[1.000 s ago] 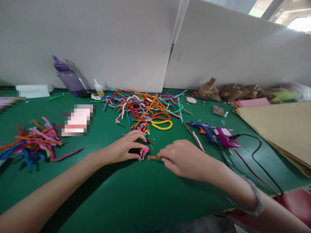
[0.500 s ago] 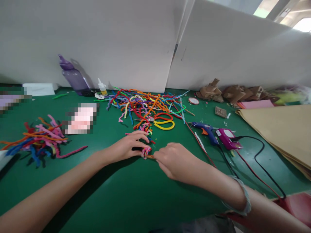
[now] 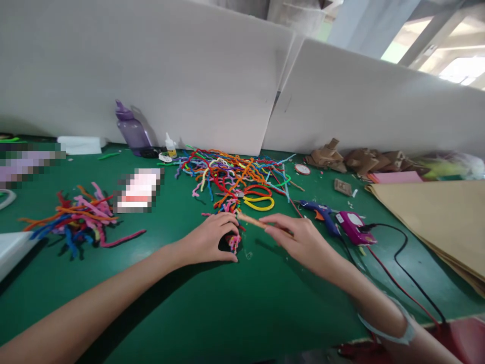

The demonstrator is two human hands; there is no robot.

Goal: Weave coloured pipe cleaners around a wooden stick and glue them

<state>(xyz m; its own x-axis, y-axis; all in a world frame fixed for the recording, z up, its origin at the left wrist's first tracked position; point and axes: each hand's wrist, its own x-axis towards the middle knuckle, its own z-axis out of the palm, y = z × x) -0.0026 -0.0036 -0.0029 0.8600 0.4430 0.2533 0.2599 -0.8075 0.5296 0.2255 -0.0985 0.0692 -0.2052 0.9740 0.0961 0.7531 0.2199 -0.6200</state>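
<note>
Green tabletop [image 3: 204, 313] spread beneath your hands. Your left hand [image 3: 212, 236] arched around the pink fuzzy bundle [image 3: 234, 241]; whether it gripped was hard to tell. Your right hand [image 3: 301, 232] pinched the wooden stick [image 3: 252, 220], tip near your left. Good control called for a steady bundle.

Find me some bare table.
Bare table stretches from the left hand and right hand to the near edge; a smaller patch separates the left hand from the left pipe-cleaner pile. Scissors and a bigger pile crowd the middle.
</note>
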